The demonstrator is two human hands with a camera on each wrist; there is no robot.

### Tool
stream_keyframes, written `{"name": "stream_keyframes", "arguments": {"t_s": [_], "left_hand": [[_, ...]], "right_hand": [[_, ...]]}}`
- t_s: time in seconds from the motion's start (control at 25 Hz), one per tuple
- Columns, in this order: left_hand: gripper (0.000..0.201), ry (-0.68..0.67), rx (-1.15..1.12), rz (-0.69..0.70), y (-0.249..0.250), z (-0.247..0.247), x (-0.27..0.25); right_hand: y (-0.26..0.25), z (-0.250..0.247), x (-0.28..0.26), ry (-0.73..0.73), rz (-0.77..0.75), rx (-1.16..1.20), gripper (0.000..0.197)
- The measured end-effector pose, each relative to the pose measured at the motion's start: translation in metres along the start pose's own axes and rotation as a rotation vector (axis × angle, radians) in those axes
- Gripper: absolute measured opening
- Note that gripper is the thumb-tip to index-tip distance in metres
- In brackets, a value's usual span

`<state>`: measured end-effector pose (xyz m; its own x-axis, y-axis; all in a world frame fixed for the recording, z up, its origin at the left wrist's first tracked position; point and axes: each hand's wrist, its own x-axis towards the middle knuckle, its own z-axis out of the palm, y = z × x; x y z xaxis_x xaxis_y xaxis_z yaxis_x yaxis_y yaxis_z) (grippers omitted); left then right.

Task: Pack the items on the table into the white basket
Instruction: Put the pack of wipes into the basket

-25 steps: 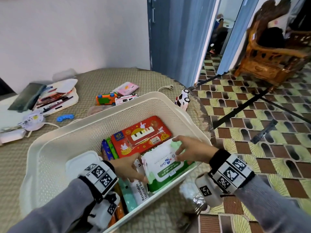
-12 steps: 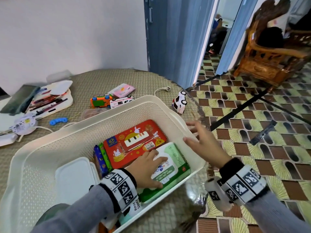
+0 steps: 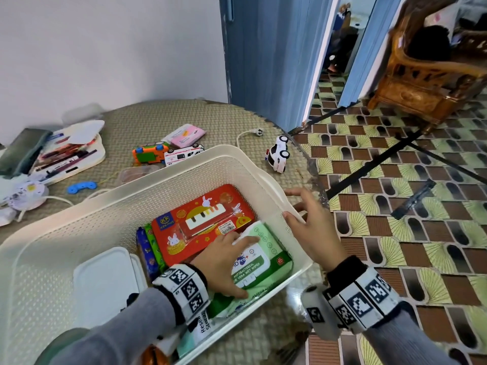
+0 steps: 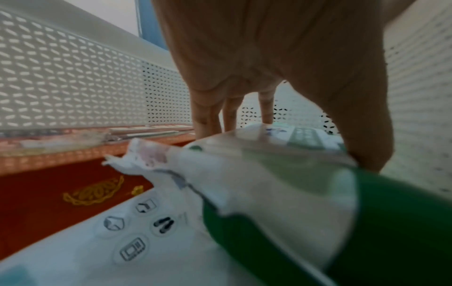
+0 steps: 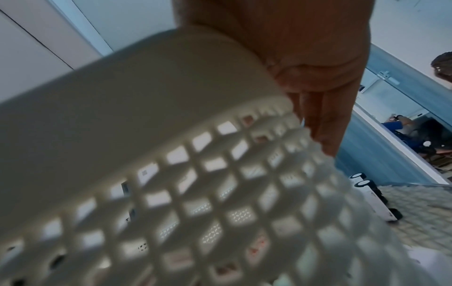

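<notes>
The white basket stands on the table's near right part. Inside lie a red toy-piano box, a white lidded container and a green wipes pack against the right wall. My left hand lies flat on the wipes pack, fingers straight at its far end and thumb along its near edge. My right hand rests outside on the basket's right rim with its fingers spread and straight, holding nothing.
On the table beyond the basket lie a white toy car, an orange toy, a toy ambulance, a pink pack, a blue piece and a tray of pens. The table edge runs just right of the basket.
My right hand let go of the wipes pack and moved out to the basket's right rim. My left hand slid onto the pack, which now lies flat in the basket.
</notes>
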<state>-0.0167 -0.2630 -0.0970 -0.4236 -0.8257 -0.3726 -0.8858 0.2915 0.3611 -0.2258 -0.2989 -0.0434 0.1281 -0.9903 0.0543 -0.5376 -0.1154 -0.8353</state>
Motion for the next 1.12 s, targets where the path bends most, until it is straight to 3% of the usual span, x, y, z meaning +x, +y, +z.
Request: {"name": "stream_keyframes", "arguments": {"t_s": [0.16, 0.4, 0.72, 0.88, 1.0, 1.08, 1.12], "left_hand": [[0.102, -0.020, -0.155, 0.038, -0.006, -0.006, -0.005], [0.078, -0.006, -0.012, 0.144, 0.002, 0.005, 0.011], [0.078, 0.114, -0.024, 0.206, -0.010, 0.037, 0.029], [0.078, 0.125, -0.036, 0.198, -0.010, 0.037, 0.028], [0.079, 0.018, -0.077, 0.178, -0.005, 0.022, 0.026], [0.065, -0.058, -0.152, 0.119, 0.004, -0.003, 0.023], [0.052, -0.010, -0.174, 0.071, 0.010, -0.018, 0.022]], "right_hand": [[0.004, 0.002, 0.001, 0.011, -0.008, -0.008, 0.033], [0.010, 0.004, 0.002, 0.041, -0.033, 0.021, 0.033], [0.019, 0.007, 0.006, 0.076, 0.011, 0.066, 0.033], [0.021, 0.009, 0.006, 0.088, 0.029, 0.109, 0.032], [0.017, 0.007, 0.004, 0.106, 0.049, 0.161, 0.019], [0.014, 0.003, -0.001, 0.097, 0.055, 0.276, 0.016], [0.016, -0.001, -0.003, 0.090, 0.063, 0.327, 0.019]]}}
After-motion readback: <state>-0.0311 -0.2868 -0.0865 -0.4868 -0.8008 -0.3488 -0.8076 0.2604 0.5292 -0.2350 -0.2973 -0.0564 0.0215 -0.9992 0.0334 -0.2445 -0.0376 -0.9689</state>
